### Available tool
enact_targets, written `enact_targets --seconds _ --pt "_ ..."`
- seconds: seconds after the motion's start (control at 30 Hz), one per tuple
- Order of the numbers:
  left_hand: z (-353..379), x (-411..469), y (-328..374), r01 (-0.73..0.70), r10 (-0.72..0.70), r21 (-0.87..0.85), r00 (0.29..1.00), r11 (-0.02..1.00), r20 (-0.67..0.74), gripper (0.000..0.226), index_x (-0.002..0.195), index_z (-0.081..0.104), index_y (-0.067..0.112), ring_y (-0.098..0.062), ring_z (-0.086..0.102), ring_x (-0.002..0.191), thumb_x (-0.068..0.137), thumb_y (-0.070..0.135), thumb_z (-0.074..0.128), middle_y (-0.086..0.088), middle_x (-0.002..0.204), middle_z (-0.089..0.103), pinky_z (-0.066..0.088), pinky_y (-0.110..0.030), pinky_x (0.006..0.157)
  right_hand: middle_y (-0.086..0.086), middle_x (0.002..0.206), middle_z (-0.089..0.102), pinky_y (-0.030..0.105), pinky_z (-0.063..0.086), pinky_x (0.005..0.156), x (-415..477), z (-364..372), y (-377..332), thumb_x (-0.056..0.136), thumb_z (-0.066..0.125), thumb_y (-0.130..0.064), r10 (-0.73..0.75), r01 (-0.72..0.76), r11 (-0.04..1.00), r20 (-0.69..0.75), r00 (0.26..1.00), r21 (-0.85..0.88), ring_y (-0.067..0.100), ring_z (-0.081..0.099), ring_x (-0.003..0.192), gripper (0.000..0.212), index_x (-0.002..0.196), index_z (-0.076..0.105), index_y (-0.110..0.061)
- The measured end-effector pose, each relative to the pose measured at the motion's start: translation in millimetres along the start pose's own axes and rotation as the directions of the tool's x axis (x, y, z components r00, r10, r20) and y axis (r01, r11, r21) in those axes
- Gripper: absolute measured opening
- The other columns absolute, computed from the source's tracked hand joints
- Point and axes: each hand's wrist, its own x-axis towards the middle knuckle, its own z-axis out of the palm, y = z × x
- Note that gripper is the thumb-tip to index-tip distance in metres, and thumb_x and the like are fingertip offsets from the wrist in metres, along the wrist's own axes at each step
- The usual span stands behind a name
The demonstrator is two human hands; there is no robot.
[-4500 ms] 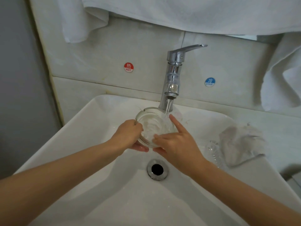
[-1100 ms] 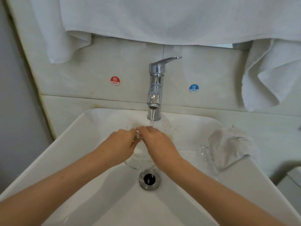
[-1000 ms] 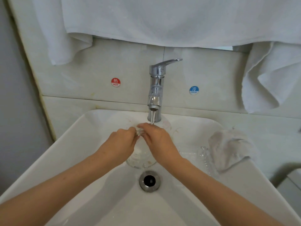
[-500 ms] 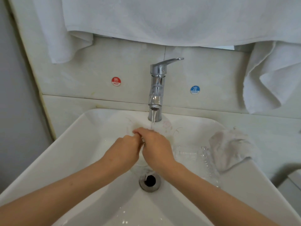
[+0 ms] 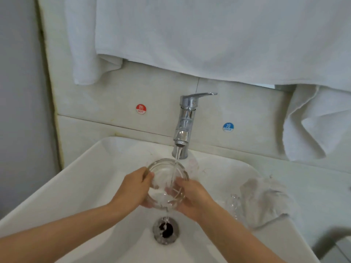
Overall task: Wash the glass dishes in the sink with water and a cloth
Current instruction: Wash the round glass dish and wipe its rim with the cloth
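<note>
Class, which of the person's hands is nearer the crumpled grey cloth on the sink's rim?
Right. The right hand holds the clear glass bowl on the side facing the crumpled grey cloth; the left hand holds its far side.

Bare arms, bare hands in shot.
Left forearm runs uncovered from eight o'clock to the left hand; right forearm, same, from five o'clock to the right hand.

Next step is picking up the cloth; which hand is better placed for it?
Probably the right hand: the cloth lies on the sink, right side, nearer that hand; the left hand grips the glass bowl by its rim and can hold it alone.
</note>
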Motion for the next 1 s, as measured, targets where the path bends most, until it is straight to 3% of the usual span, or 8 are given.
enact_targets --seconds 0.2,0.33,0.47,0.57,0.67,0.8,0.87,1.0 --pt "-2.3 6.5 -7.1 -0.088 0.075 0.161 0.994 0.983 0.084 0.009 0.102 0.053 0.018 -0.018 0.067 0.075 0.096 0.017 0.046 -0.008 0.095 0.061 0.054 -0.026 0.047 0.000 0.092 0.061 0.021 0.037 0.064 4.7 -4.1 9.3 0.098 0.041 -0.014 -0.361 0.304 0.771 0.008 0.932 -0.560 0.013 0.056 0.081 0.022 0.109 0.060 -0.012" --pt "-9.6 5.0 -1.2 -0.324 0.302 0.512 0.945 0.796 0.128 0.021 0.113 0.052 0.021 -0.003 0.052 0.064 0.096 0.033 0.047 0.006 0.091 0.064 0.040 -0.013 0.055 0.000 0.101 0.060 0.019 0.041 0.075 -3.2 2.8 7.3 0.099 0.038 -0.014 -0.456 0.420 0.533 0.169 0.874 -0.735 0.012 0.054 0.088 0.020 0.106 0.057 -0.014" --pt "-15.7 9.1 4.4 -0.312 0.296 0.515 0.948 0.798 0.115 0.020 0.095 0.055 0.016 -0.016 0.064 0.060 0.097 0.032 0.044 0.008 0.062 0.055 0.050 -0.022 0.053 0.003 0.108 0.059 0.014 0.034 0.079 -6.0 9.6 3.4 0.099 0.040 -0.013 -0.535 0.496 0.417 0.235 0.811 -0.762 0.010 0.050 0.095 0.024 0.116 0.056 -0.006" --pt "-13.4 9.4 7.2 -0.210 0.212 0.213 0.977 0.954 0.014 0.019 0.082 0.051 0.017 -0.021 0.068 0.057 0.098 0.026 0.045 -0.005 0.077 0.062 0.057 -0.037 0.048 0.000 0.096 0.061 0.025 0.043 0.082 -5.9 10.5 3.2 0.099 0.042 -0.019 -0.553 0.487 0.563 0.134 0.823 -0.668 0.016 0.056 0.093 0.018 0.103 0.059 -0.013" --pt "-13.9 10.2 8.7 -0.200 0.203 0.037 0.973 0.979 -0.113 0.021 0.082 0.053 0.016 -0.024 0.069 0.059 0.098 0.026 0.044 -0.013 0.086 0.064 0.056 -0.036 0.044 0.006 0.089 0.063 0.029 0.055 0.069 -14.7 17.7 13.6 0.101 0.039 -0.018 -0.203 0.206 0.959 0.035 0.979 -0.196 0.020 0.063 0.080 0.020 0.093 0.056 -0.011" --pt "-14.7 9.8 8.4 -0.194 0.204 0.086 0.970 0.977 -0.132 0.021 0.085 0.053 0.014 -0.024 0.068 0.060 0.099 0.026 0.042 -0.017 0.085 0.063 0.054 -0.032 0.042 0.014 0.085 0.061 0.030 0.055 0.063 -16.8 21.6 14.4 0.100 0.040 -0.012 -0.006 0.001 0.998 0.064 0.998 0.067 0.022 0.060 0.071 0.022 0.087 0.054 -0.002" --pt "-12.4 8.4 7.8 -0.181 0.185 0.075 0.981 0.981 -0.053 0.021 0.083 0.049 0.014 -0.022 0.069 0.056 0.099 0.025 0.042 -0.016 0.085 0.063 0.054 -0.032 0.041 0.010 0.084 0.060 0.030 0.049 0.065 -11.5 17.9 7.0 0.097 0.041 -0.002 -0.098 0.091 0.983 -0.034 0.995 -0.156 0.020 0.057 0.073 0.018 0.087 0.056 -0.005" --pt "-1.7 5.4 0.7 -0.259 0.217 0.464 0.966 0.847 0.144 0.008 0.095 0.045 0.028 -0.017 0.066 0.057 0.099 0.029 0.039 -0.009 0.079 0.064 0.050 -0.019 0.045 -0.001 0.110 0.064 0.014 0.044 0.085 -12.7 12.6 1.1 0.080 0.033 0.017 -0.561 0.510 0.402 0.236 0.794 -0.761 0.014 0.058 0.105 0.054 0.114 0.062 -0.013"
